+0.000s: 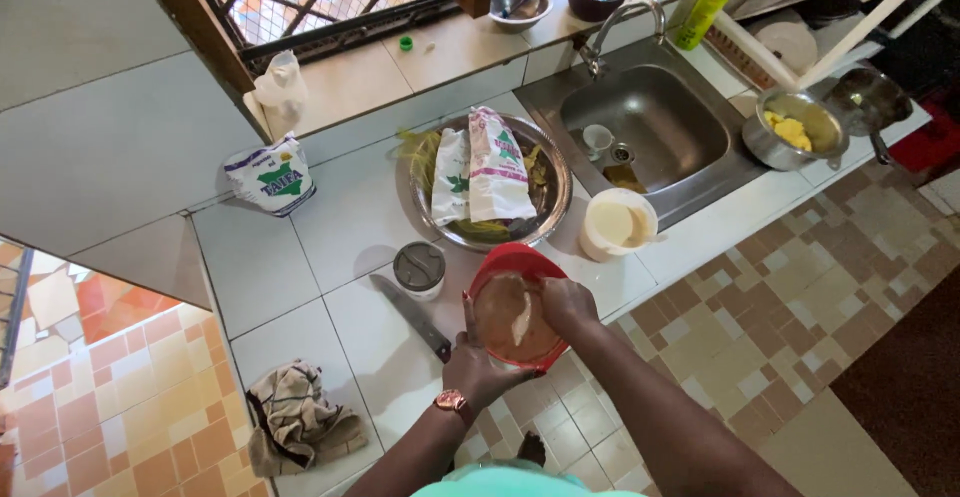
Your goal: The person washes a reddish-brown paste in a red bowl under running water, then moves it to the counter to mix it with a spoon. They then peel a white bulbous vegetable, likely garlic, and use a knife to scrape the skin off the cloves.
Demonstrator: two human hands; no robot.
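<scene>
Overhead, left hand [478,365] gripping the near rim of a red bowl [517,304] at the tabletop [330,327] edge, fingers clamped on it, right hand [566,304] reaching inside, fingers curling together in pale dough [516,323], knife [412,318] lying just left, metal basin [553,192] sitting behind.

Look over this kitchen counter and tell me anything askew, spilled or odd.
Nothing is spilled. Two small things stand out: a crumpled brown cloth lies bunched at the white tiled counter's front edge, and a loose green bottle cap sits alone on the window ledge. The black-handled knife lies bare beside the left hand.
</scene>
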